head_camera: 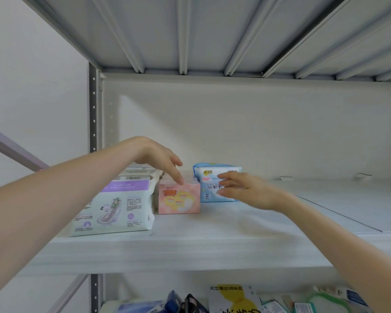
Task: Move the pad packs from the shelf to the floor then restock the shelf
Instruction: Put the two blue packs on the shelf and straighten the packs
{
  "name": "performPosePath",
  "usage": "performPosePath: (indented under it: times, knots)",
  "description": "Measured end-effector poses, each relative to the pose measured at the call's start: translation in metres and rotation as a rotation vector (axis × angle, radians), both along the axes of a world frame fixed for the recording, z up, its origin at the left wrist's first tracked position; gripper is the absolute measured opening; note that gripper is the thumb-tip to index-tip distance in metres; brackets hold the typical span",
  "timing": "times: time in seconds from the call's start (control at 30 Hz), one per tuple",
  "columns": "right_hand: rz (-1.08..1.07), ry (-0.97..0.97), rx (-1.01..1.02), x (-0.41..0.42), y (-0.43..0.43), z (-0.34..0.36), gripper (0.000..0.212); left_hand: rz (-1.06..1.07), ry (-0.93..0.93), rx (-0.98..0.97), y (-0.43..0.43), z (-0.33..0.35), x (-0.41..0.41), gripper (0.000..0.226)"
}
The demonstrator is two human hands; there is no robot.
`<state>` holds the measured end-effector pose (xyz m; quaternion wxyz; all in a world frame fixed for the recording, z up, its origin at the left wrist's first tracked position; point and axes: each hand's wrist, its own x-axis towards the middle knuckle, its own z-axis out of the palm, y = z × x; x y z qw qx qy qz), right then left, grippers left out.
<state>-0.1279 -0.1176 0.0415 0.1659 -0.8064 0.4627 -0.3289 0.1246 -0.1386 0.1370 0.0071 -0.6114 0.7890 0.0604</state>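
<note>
Three kinds of pad packs stand on the white shelf (212, 240). A mint and purple pack (120, 208) fronts a row at the left. In the middle is a pink pack (178, 199), and a blue and white pack (209, 190) sits to its right. My left hand (160, 161) reaches over the left row, and its straight index fingertip touches the top of the pink pack. My right hand (244, 188) has straight fingers lying against the front of the blue and white pack. Neither hand holds a pack.
The right half of the shelf is bare except for small paper tags (362, 176) at the back. A grey upright post (93, 109) bounds the shelf at the left. The shelf below holds several assorted packs (235, 299). Another shelf board runs overhead.
</note>
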Motion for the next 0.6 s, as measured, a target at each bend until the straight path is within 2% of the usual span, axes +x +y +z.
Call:
performPosePath:
  times: [0.13, 0.27, 0.33, 0.6]
  knots:
    - [-0.030, -0.123, -0.047, -0.038, 0.002, 0.023, 0.053, 0.003, 0.089, -0.024, -0.006, 0.009, -0.014, 0.097]
    - [-0.074, -0.125, -0.034, -0.063, -0.011, 0.042, 0.070, 0.015, 0.091, -0.024, -0.016, 0.011, -0.034, 0.106]
    - [-0.095, -0.100, -0.014, -0.069, -0.023, 0.048, 0.078, 0.016, 0.074, -0.027, -0.022, 0.010, -0.044, 0.114]
    - [-0.119, 0.135, 0.189, -0.055, -0.077, 0.044, 0.116, 0.066, 0.047, -0.081, -0.058, -0.006, -0.069, 0.110]
